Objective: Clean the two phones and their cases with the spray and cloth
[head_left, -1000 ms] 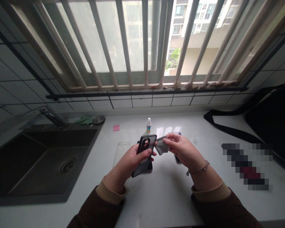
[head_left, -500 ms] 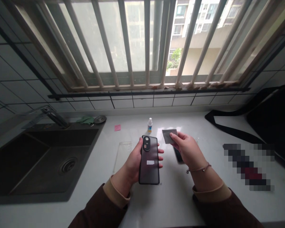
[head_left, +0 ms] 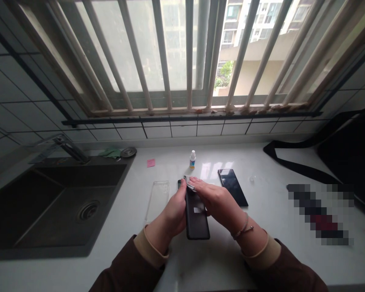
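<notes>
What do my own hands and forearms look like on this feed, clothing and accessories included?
Both the left hand and right hand are ungloved. Dark brown sleeves end in tan cuffs. A thin, cord-like bracelet with a small bead-like end circles the right wrist; none shows on the left.

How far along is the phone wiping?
Already done: the cloth is on the black-cased phone. In hand: the left hand holds the phone as the right hand presses the cloth near its upper end. Probably remaining: its uncovered lower back; cleanliness can't be judged.
</notes>
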### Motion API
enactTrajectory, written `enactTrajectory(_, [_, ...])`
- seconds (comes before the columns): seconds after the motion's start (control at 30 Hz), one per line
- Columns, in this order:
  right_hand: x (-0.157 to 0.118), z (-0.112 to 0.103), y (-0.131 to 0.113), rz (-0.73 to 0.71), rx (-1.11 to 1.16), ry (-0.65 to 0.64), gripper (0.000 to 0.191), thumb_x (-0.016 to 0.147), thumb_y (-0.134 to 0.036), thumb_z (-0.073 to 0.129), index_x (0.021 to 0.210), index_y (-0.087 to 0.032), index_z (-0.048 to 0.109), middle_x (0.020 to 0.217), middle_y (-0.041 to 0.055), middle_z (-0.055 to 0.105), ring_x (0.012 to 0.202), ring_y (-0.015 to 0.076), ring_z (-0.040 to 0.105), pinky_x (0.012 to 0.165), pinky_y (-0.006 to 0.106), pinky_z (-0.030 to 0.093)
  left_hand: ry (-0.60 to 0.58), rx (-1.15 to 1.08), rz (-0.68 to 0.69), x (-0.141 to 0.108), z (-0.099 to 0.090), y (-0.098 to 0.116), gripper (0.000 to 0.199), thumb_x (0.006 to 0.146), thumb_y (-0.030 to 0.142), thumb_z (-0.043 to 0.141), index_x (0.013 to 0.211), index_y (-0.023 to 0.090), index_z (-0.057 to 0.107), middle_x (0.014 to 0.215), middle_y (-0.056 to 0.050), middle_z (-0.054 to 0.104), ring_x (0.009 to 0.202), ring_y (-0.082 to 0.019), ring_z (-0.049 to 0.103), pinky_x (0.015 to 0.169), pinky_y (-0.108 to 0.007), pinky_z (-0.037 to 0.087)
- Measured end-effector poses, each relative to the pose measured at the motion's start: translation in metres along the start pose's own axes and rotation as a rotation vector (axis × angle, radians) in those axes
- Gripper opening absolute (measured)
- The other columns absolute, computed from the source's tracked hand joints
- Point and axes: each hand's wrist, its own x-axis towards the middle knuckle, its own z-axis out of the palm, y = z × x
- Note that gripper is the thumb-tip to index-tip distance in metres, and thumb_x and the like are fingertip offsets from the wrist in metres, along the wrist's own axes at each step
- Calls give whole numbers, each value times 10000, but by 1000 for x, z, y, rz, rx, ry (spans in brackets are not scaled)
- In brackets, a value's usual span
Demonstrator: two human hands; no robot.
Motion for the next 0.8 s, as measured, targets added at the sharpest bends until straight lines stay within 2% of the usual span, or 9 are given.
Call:
enactTrajectory(0.07, [-1, 2, -2, -58, 0, -50, 575, 1014, -57, 562, 1514, -335, 619, 1540, -8, 618, 1431, 229, 612, 1290, 465, 464, 50, -72, 55, 2, 2, 2, 635, 1083, 646, 387, 1229, 122, 714, 1068, -156, 782, 1002, -244, 766, 961, -376, 614])
enactTrajectory(0.13, [-2, 5, -4, -119, -1, -105, 598, 1014, -39, 553, 1534, -333, 593, 1551, 0, 605, 1442, 218, 599, 1291, 449, 464, 131, -97, 65, 3, -1, 6, 692, 1062, 693, 380, 1101, 98, 732, 1010, -173, 779, 982, -250, 766, 948, -362, 616])
enactTrajectory(0.27, [-5, 11, -14, -219, 38, -244, 571, 1030, -40, 543, 1514, -333, 614, 1547, 0, 607, 1449, 189, 585, 1277, 395, 477, 313, -73, 125, 6, -12, 16, 785, 995, 806, 383, 988, 100, 728, 833, -134, 743, 730, -229, 739, 745, -358, 637])
enactTrajectory(0.4, [-6, 9, -27, -243, 115, -335, 432, 1070, -106, 549, 1432, -297, 689, 1487, 3, 673, 1426, 158, 604, 1275, 340, 460, 415, -112, 215, 8, -18, 25, 750, 1031, 751, 339, 965, 106, 716, 815, -119, 723, 640, -229, 714, 596, -351, 600])
enactTrajectory(0.5, [-5, -1, -33, -175, 251, -366, 349, 1086, -165, 567, 1379, -270, 724, 1409, 20, 737, 1354, 179, 674, 1284, 375, 439, 430, -145, 257, 7, -15, 29, 731, 1050, 707, 329, 1000, 93, 724, 855, -137, 736, 659, -247, 726, 593, -362, 603])
enactTrajectory(0.6, [-2, -13, -34, 37, 490, -365, 287, 1095, -299, 589, 1312, -238, 767, 1245, 60, 813, 1179, 215, 773, 1164, 417, 554, 402, -154, 233, 6, -11, 33, 753, 1064, 679, 314, 1062, 55, 735, 912, -179, 757, 737, -271, 754, 683, -388, 636])
enactTrajectory(0.7, [2, -25, -26, 308, 761, -229, 382, 1076, -451, 603, 1269, -173, 780, 1179, 123, 814, 1093, 262, 785, 1012, 453, 629, 292, -119, 141, 3, -6, 35, 753, 1081, 633, 307, 1128, 16, 736, 976, -229, 771, 785, -292, 763, 732, -417, 646])
enactTrajectory(0.77, [3, -31, -17, 447, 750, 18, 431, 1068, -492, 590, 1258, -150, 772, 1184, 142, 807, 1083, 274, 777, 988, 458, 626, 209, -77, 59, -1, -1, 36, 716, 1086, 597, 346, 1176, -1, 729, 1041, -258, 774, 814, -303, 770, 752, -429, 648])
enactTrajectory(0.8, [4, -34, -12, 496, 633, 172, 432, 1066, -499, 583, 1236, -152, 777, 1146, 135, 815, 1049, 270, 777, 964, 444, 628, 173, -52, 18, -4, 1, 36, 683, 1087, 572, 380, 1200, -8, 724, 1086, -271, 771, 838, -307, 775, 775, -431, 650])
